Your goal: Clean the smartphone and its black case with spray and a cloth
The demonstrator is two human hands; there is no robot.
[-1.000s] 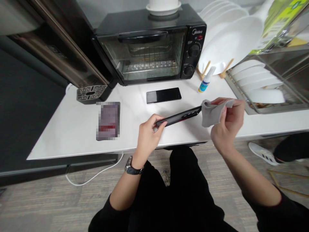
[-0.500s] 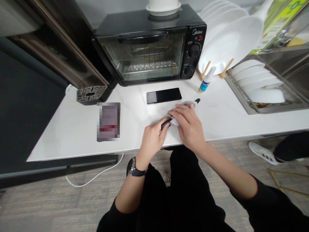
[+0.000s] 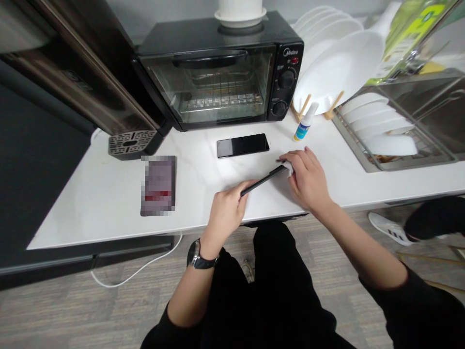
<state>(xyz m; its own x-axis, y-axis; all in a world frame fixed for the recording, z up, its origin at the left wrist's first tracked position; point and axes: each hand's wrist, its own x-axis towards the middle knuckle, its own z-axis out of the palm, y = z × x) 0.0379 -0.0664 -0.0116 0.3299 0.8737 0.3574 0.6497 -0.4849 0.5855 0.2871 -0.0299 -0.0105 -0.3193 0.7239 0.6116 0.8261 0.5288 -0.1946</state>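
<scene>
A thin dark object [image 3: 262,181], seen nearly edge-on, is tilted above the white counter. Its near left end is in my left hand [image 3: 228,204], thumb and fingers closed on it. At the far right end, my right hand [image 3: 308,178] grips a small white cloth [image 3: 288,167] wrapped against the dark object. A black phone [image 3: 243,145] lies flat behind my hands, in front of the oven. Further right stands a small spray bottle [image 3: 305,122] with a blue and yellow label. To the left lies a pixelated purplish flat item [image 3: 158,185].
A black toaster oven [image 3: 221,87] stands at the back, a dispenser with a drip tray [image 3: 130,143] left of it. White plates [image 3: 339,65] stand in a wooden rack, and a sink [image 3: 366,162] holds more dishes. A person's shoe [image 3: 388,228] shows at lower right.
My right hand has moved right along the dark object with the cloth, away from my left hand, baring the object's middle. The view has shifted slightly.
</scene>
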